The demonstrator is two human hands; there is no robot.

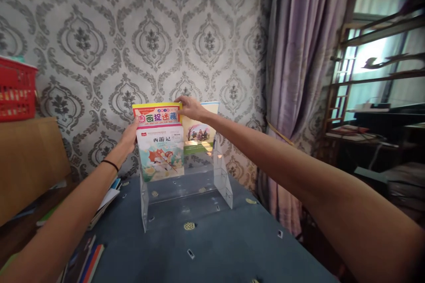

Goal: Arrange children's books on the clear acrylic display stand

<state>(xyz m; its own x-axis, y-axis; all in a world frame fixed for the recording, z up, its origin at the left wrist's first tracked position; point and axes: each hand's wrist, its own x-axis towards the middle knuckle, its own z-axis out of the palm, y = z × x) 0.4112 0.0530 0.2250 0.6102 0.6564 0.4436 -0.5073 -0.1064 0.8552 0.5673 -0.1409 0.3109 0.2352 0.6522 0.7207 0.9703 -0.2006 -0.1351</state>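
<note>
A clear acrylic book rack (224, 185) stands on the cloth-covered table. My right hand (191, 108) pinches the top right corner of a yellow and red picture book (158, 115) with colourful Chinese lettering. At that book's left edge my left hand (129, 137) grips, thumb towards the front and the other fingers mostly hidden. In front of its lower part, a white book (161, 152) with an illustrated cover stands in the rack. To the right, partly behind my right hand and forearm, is a yellow-green book (199, 135) with small figures on its cover.
More books lie at the table's left (91, 261), some under my left forearm. A red plastic basket (18, 90) sits on a wooden box (33, 163) at far left. Patterned wallpaper rises behind the rack. A purple curtain (299, 75) and dark wooden shelving (335, 97) are at right.
</note>
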